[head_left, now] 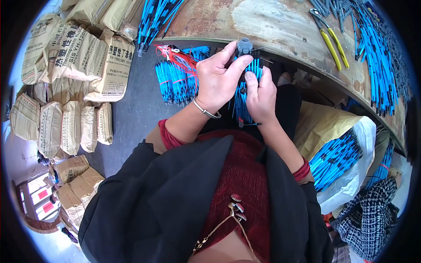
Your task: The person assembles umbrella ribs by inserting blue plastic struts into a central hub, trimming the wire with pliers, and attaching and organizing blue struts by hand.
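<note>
Close in front of my body, both hands are on a bunch of thin blue rods with black parts [254, 65]. A grey ribbed plastic fitting [244, 44] tops the bunch, just under the table's edge. My left hand [217, 79] is closed round the upper part, its thumb lying across the rods below the fitting. Lower on the right side, my right hand [262, 94] is closed with thumb and fingers against the rods. The lower ends [240, 107] hang between my wrists. My fingers hide much of the grip.
On the wooden table [263, 26] lie yellow-handled pliers [331, 41], grey fittings [335, 8] and blue rods [379, 65]. Tied blue bundles [175, 83] stand left of my hands. A sack of rods [337, 160] stands at right, near another person's checked sleeve [372, 217]. Paper sacks [66, 52] are stacked left.
</note>
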The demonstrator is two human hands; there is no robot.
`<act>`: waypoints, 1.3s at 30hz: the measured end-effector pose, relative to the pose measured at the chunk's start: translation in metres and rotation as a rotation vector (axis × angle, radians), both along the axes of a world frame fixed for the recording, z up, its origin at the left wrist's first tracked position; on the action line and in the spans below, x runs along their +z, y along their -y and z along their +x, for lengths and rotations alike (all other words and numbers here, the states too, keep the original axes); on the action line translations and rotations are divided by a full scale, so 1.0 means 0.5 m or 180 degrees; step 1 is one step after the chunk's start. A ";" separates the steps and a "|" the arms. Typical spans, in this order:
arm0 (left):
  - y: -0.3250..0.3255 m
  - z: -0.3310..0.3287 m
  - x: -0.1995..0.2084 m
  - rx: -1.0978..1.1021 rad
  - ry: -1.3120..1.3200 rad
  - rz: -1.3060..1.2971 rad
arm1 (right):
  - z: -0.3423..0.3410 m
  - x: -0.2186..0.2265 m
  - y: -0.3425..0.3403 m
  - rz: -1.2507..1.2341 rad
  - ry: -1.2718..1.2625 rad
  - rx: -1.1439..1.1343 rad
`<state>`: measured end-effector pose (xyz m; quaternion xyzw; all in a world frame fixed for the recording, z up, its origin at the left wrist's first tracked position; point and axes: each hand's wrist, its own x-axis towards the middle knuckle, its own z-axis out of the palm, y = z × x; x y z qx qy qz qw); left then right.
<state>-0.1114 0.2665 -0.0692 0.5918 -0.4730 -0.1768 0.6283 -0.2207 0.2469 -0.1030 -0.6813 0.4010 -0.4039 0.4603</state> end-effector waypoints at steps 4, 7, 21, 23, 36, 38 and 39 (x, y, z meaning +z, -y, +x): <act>-0.015 0.011 0.003 -0.0130 -0.0048 0.0089 | 0.000 -0.001 -0.002 -0.0807 -0.0077 -0.0247; -0.031 0.030 0.005 -0.0390 0.0012 0.0067 | -0.014 0.007 0.015 -0.0892 -0.0314 0.0057; -0.037 0.057 0.019 -0.0291 0.0353 0.0328 | 0.022 0.021 0.033 -0.0875 -0.0939 0.0801; -0.035 0.054 0.021 -0.0265 -0.0218 0.0547 | 0.022 0.020 0.032 -0.0860 -0.0998 0.0732; -0.037 0.065 0.014 -0.1086 -0.0692 0.0342 | 0.002 0.033 0.058 -0.0402 -0.0503 0.1526; -0.034 0.036 0.010 -0.0409 -0.0597 0.0415 | 0.015 0.029 0.053 -0.0244 -0.0868 0.1362; -0.035 0.030 0.010 -0.0063 -0.0548 0.0456 | 0.021 0.030 0.047 -0.0251 -0.0861 0.1373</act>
